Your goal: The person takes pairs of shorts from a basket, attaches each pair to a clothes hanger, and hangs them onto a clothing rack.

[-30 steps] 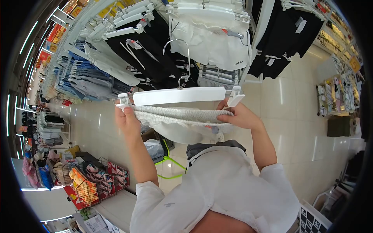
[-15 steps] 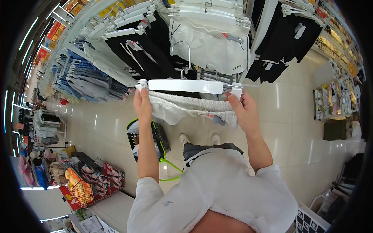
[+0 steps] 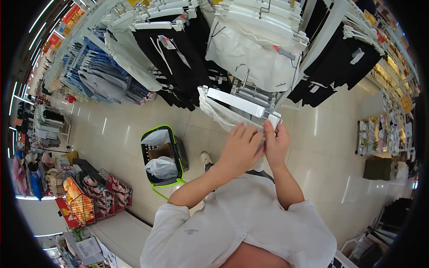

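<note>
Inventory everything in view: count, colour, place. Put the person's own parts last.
Hanger: one, white, centre
Clipped garment: one, white, below the hanger
White garments: several, white, rack ahead
Black garments: several, black, either side of the white ones
Folded-looking garments: many, blue and grey, upper left
Shopping basket: one, black with green rim, left of centre
Bundles: two, whitish, inside the basket
Brown item: one, brown, inside the basket
Wire bins: three, red panels, lower left
Floor: pale tile, throughout
Distant stock: uncountable, mixed, edges
Shirt: one, white, bottom
Shoe: one visible, whitish, floor
Left hand: one, bare, at the clipped garment
Right hand: one, bare, at the hanger's right end
</note>
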Motion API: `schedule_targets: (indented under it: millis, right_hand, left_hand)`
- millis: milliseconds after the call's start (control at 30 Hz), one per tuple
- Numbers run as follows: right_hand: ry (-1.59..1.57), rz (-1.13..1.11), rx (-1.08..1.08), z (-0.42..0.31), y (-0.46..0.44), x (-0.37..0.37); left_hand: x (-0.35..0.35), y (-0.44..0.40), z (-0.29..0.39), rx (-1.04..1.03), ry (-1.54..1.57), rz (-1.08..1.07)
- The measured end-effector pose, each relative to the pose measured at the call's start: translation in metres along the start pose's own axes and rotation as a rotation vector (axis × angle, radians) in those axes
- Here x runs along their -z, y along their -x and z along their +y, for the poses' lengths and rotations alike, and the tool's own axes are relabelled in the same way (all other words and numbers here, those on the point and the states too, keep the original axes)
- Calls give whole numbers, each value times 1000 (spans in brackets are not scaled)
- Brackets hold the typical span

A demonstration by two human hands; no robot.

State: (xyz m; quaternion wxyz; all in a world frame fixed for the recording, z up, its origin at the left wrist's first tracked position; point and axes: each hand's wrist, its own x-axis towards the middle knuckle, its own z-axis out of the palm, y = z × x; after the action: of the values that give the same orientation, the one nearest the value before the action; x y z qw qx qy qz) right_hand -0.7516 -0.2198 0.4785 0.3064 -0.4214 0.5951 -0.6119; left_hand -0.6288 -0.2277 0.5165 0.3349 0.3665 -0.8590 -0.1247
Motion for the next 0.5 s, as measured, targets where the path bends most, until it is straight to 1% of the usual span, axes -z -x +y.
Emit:
schedule_targets:
  millis: [67, 100, 133, 167, 200, 233, 267, 300, 367, 400, 467, 500]
  right_hand:
    - [7, 2, 7, 0, 2, 2]
    - [16, -14, -45, -3, 3, 3]
    - [25, -27, -96, -4, 5, 4]
    - [29, -21, -99, 0, 6, 3]
    - [-58, -15, -94, 8, 7, 1]
    - [-146, -7, -89, 12, 8, -2]
    - [-144, 0, -94, 13, 10, -4]
    - [-160, -13, -90, 12, 12, -7]
    - [-145, -72, -68, 14, 11, -9]
    - [-145, -62, -74, 10, 10, -8]
    - [-149, -191, -251, -3, 9, -4]
    - [-246, -264, -303, -4, 5, -6]
  left_hand:
    - [-1, 3, -2, -10, 54, -39]
    - [-3, 3, -5, -8, 57, -41]
    - [-4, 3, -11, 55, 165, -135]
    - [-5, 4, -15, 116, 274, -230]
    - [-4, 5, -16, 112, 281, -235]
    - [-3, 6, -19, 171, 331, -303]
    - [-1, 8, -21, 235, 379, -373]
    - [-2, 13, -25, 236, 382, -382]
    - [-4, 21, -36, 419, 769, -403]
    - [-1, 21, -40, 418, 771, -414]
    - [8, 20, -49, 477, 1016, -417]
    - [16, 18, -50, 510, 1049, -440]
